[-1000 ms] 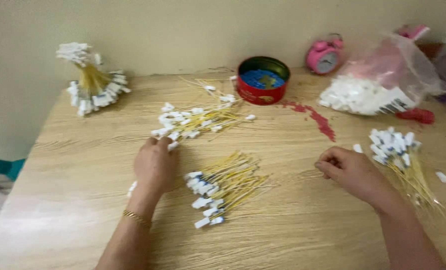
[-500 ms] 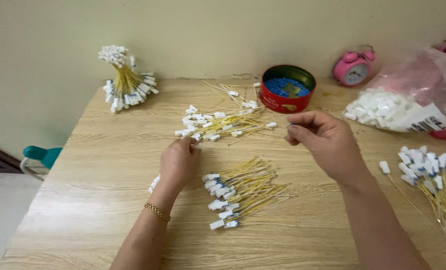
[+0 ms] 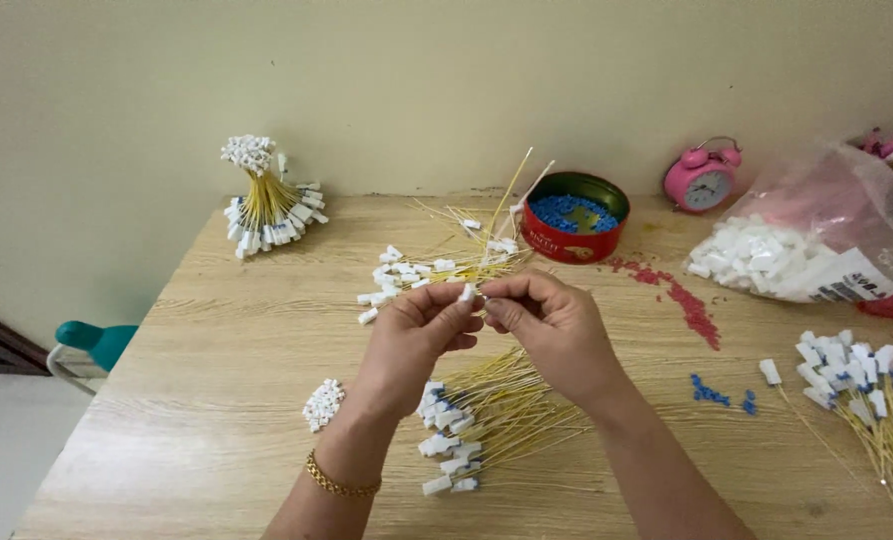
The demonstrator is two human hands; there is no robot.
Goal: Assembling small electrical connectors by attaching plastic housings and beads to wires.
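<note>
We hold our left hand (image 3: pixel 411 335) and right hand (image 3: pixel 551 325) together above the middle of the wooden table (image 3: pixel 216 400), just in front of the red tin (image 3: pixel 576 217). The fingers of both hands pinch one small white plastic cap (image 3: pixel 466 292) on a thin yellow wire, raised off the table. Below the hands lies a loose pile of yellow wires (image 3: pixel 486 420) with white caps; another pile (image 3: pixel 436 265) lies between the hands and the tin. Left of the tin, near the wall, stands a tied bundle (image 3: pixel 266 205). Right of the tin are a pink clock (image 3: pixel 703 178) and a clear bag (image 3: pixel 816 240) of white caps. Bare wood grain lies open toward the table's left edge.
</note>
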